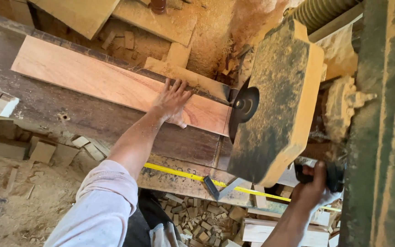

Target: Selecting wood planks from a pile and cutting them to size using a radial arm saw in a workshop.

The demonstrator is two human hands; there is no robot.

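Reddish plank (110,82) lies on the dark saw table (69,114), pressed flat by the left hand (172,101) with spread fingers. The right hand (314,185) closes around the saw's black handle (332,176). A dusty blade guard (277,100) stands beside; a yellow tape measure (184,173) lies near.

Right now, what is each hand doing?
Left hand: open, pressed flat on the reddish plank.
Right hand: closed around the saw's black handle.

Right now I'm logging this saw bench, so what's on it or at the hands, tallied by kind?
Reddish plank under the left hand: 1
Dusty saw guard: 1
Black handle gripped by the right hand: 1
Yellow tape measure: 1
Metal square: 1
Total: 5
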